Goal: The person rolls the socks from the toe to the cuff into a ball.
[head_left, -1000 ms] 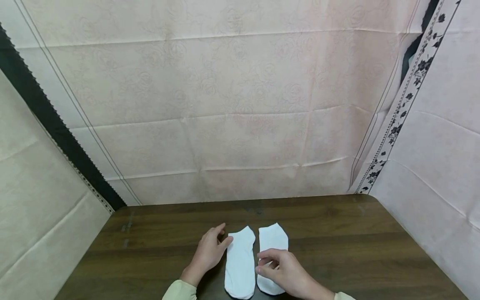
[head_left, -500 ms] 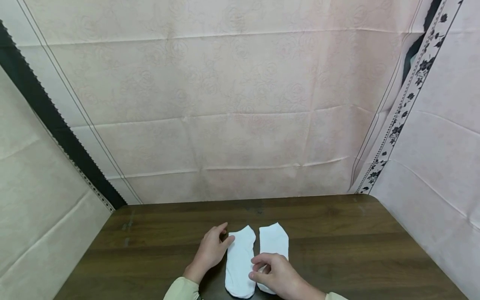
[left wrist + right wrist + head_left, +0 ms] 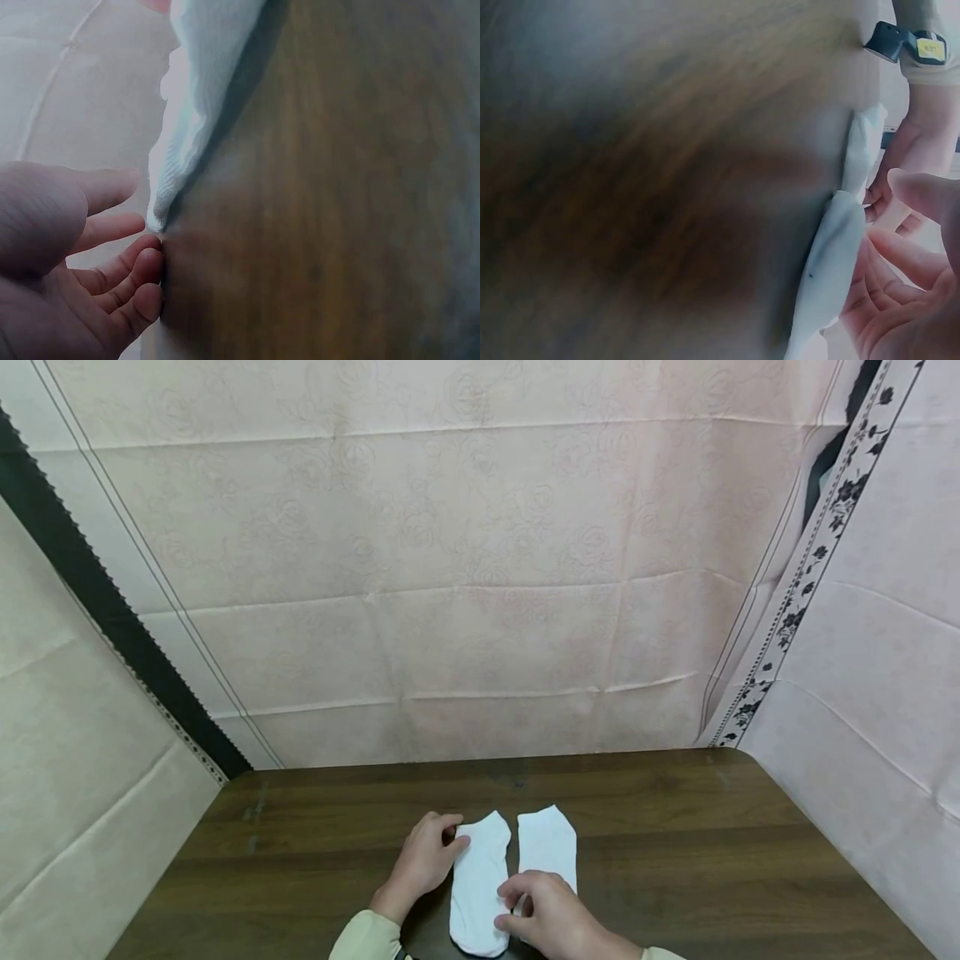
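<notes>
Left hand point(image 3: 426, 857), thumb apart from curved fingers, at ten o'clock of left sock point(image 3: 480, 889); right hand point(image 3: 551, 914), likewise, over right sock point(image 3: 547, 843), six o'clock.

1. Left sock point(image 3: 480, 889) and right sock point(image 3: 547, 843): both plain white.
2. Tabletop point(image 3: 675, 843): dark brown, streaked with wood grain.
3. Back cloth point(image 3: 450, 527): pale cream with a pinkish tint, faint rose outlines, and thin double grey lines near its sides.
4. Band point(image 3: 112, 597) at left: solid black.
5. Border strip point(image 3: 791, 617) at right: white, printed with black flowers.
6. Sleeve point(image 3: 365, 937): pale yellow-green.
7. Wrist device point(image 3: 886, 41): black, bearing a yellow label point(image 3: 931, 49).
</notes>
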Motion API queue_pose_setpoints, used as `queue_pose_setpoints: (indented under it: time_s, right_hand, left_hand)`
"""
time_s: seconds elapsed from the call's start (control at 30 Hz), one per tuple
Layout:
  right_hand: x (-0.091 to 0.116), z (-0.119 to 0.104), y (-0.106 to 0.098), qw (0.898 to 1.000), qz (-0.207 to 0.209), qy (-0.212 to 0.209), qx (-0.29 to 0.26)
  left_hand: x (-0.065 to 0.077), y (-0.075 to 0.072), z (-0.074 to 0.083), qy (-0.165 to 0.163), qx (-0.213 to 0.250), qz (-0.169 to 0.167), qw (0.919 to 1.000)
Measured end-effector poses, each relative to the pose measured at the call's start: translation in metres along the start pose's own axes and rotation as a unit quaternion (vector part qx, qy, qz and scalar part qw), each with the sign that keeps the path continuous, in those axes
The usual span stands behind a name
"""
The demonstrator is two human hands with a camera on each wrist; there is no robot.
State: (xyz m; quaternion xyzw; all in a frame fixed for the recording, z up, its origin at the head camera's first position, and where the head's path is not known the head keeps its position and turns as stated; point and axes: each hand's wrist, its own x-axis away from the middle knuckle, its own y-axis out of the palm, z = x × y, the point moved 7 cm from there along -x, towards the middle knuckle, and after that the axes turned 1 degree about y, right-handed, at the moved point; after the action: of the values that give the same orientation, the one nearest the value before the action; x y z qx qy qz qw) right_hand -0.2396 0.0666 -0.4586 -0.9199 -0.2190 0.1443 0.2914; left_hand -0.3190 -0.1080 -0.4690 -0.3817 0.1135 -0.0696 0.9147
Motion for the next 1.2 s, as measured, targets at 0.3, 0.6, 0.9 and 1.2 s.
queue_pose_setpoints:
  time_s: [0.3, 0.6, 0.9, 1.2]
  right_hand:
    - [-0.003, -0.004, 0.007, 0.993, -0.01, -0.033, 0.113]
    - [-0.001, -0.003, 0.01, 0.987, -0.034, -0.016, 0.157]
    - [0.001, -0.006, 0.01, 0.984, -0.029, -0.036, 0.17]
    - [0.0, -0.009, 0.012, 0.982, -0.028, -0.052, 0.179]
  left_hand:
    - [-0.002, 0.001, 0.0, -0.011, 0.001, 0.001, 0.9999]
    - [-0.004, 0.0, -0.001, -0.016, 0.005, 0.024, 0.9996]
    - [-0.004, -0.001, 0.0, -0.033, -0.004, 0.026, 0.9991]
    - [-0.004, -0.002, -0.001, -0.032, 0.008, 0.041, 0.9986]
